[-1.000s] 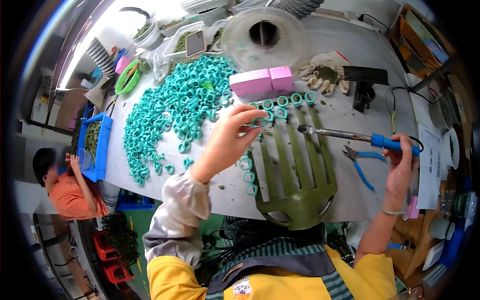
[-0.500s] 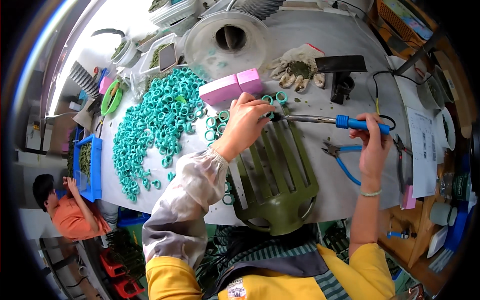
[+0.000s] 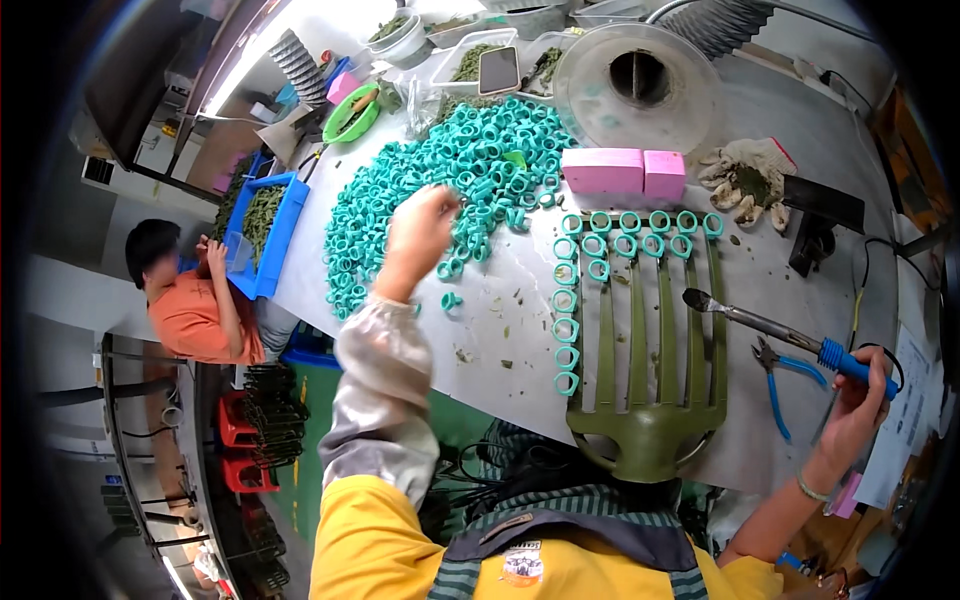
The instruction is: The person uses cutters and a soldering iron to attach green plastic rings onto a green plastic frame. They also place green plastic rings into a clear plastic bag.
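Crowding left hand: teal rings, perhaps touching.

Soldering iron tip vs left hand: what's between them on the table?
Head view: between soldering iron and left hand lie the green fork's tines and teal rings along it.

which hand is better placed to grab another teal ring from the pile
Left. The left hand hovers right at the edge of the teal ring pile, fingers over the rings. The right hand is far across the table, apparently gripping the blue-handled soldering iron beside the green rake head.
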A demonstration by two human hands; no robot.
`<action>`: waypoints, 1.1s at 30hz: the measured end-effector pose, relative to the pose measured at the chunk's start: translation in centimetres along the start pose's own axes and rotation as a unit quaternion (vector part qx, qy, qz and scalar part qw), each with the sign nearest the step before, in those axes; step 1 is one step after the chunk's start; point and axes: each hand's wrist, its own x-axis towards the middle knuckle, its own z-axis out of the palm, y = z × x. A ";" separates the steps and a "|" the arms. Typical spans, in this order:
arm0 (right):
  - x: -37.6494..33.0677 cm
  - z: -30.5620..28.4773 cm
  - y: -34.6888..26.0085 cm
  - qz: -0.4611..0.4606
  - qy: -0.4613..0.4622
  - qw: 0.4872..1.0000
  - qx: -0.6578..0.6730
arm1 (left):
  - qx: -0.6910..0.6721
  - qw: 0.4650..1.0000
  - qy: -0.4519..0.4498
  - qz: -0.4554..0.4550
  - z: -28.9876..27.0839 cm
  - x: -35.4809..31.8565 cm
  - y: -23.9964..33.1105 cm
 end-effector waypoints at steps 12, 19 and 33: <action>-1.0 -0.5 -0.4 -0.004 0.020 1.000 -0.011 | -0.278 0.945 -0.002 -0.174 -0.1 -6.5 -9.2; -0.5 -0.5 -0.8 -0.009 0.053 0.997 0.054 | -0.371 0.910 -0.179 0.047 3.2 0.1 13.8; 1.5 2.2 1.8 -0.021 0.019 0.998 0.048 | -0.211 0.936 -0.106 0.261 15.6 3.8 21.3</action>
